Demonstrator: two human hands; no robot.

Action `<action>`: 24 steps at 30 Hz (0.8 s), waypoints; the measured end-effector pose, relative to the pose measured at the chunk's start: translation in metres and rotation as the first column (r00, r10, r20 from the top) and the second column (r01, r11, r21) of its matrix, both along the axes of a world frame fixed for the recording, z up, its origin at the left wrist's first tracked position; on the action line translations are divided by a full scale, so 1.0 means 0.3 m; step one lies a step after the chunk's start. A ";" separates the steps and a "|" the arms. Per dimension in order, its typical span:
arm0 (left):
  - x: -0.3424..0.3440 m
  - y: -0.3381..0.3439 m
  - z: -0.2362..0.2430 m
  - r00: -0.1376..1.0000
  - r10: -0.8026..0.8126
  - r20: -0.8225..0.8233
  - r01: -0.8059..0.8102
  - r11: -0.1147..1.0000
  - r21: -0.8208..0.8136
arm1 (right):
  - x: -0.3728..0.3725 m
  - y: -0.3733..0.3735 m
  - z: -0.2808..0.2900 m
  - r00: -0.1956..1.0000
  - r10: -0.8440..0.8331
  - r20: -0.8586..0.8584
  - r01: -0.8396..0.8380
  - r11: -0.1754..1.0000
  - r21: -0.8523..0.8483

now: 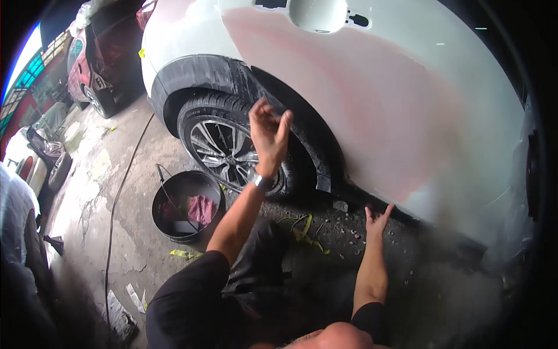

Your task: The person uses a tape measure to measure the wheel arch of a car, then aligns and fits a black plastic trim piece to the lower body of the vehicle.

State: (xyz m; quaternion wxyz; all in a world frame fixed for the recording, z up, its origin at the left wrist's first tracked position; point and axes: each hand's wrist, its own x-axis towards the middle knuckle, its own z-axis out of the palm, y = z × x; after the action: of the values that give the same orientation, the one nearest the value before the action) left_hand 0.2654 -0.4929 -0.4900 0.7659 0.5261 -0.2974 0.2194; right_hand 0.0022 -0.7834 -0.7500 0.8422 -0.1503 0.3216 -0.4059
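Note:
My left hand [270,136] is raised in front of the wheel arch, its fingers loosely bent and the thumb apart from them. Nothing shows in it. Behind it are the black arch trim [203,71], smeared with pale dust, and the car wheel [218,148] with a silver and black rim. Low on the right, my right hand [378,221] is at the black sill trim [363,195], thumb and fingers spread against its lower edge; some fingertips are hidden. Above is the white car body panel [395,116], with a large sanded patch of pinkish filler.
A black bucket [163,212] holding a pink cloth [201,209] stands left of my left forearm. A dark hose [119,192] crosses the concrete floor. Yellow tape scraps [305,235] and small stones lie below the sill. A red car [87,72] stands at the far left.

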 end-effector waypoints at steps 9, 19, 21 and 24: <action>0.097 -0.009 0.157 0.997 0.000 -0.078 -0.007 0.996 -0.090 | -0.004 -0.015 0.006 1.000 -0.030 0.002 0.030 0.999 -0.016; 0.114 -0.019 0.139 0.984 -0.094 -0.153 0.060 0.975 -0.212 | -0.037 0.026 0.059 0.997 -0.068 -0.043 0.068 0.998 -0.011; 0.111 -0.015 0.144 0.985 -0.082 -0.149 0.050 0.977 -0.207 | -0.039 0.036 0.068 0.997 -0.067 -0.042 0.067 0.998 -0.020; 0.103 -0.015 0.150 0.985 -0.080 -0.152 0.045 0.973 -0.225 | -0.042 0.045 0.079 0.998 -0.048 -0.028 0.047 0.997 -0.067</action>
State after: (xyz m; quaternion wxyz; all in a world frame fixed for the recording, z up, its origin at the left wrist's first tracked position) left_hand 0.2964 -0.4974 -0.4451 0.8474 0.4442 -0.2253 0.1838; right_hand -0.0104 -0.7699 -0.7263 0.8220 -0.1764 0.3239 -0.4339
